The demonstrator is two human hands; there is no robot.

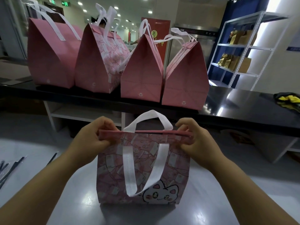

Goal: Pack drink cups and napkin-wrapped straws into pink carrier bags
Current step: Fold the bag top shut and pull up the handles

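Note:
A pink carrier bag (172,169) with a cartoon cat print and white handles stands upright on the grey table (227,200) right in front of me. Its top edge is pressed nearly closed. My left hand (95,135) pinches the left end of that top edge. My right hand (194,135) pinches the right end. One white handle hangs down the front of the bag, the other arches up behind. The bag's contents are hidden; no cups or straws show inside it.
Several closed pink carrier bags (141,70) stand in a row on the black counter (243,108) behind. Dark thin wrapped items (9,168) lie at the table's left edge. A metal shelf (240,51) with brown paper bags stands at the right. A yellow-black object (287,101) lies on the counter's right end.

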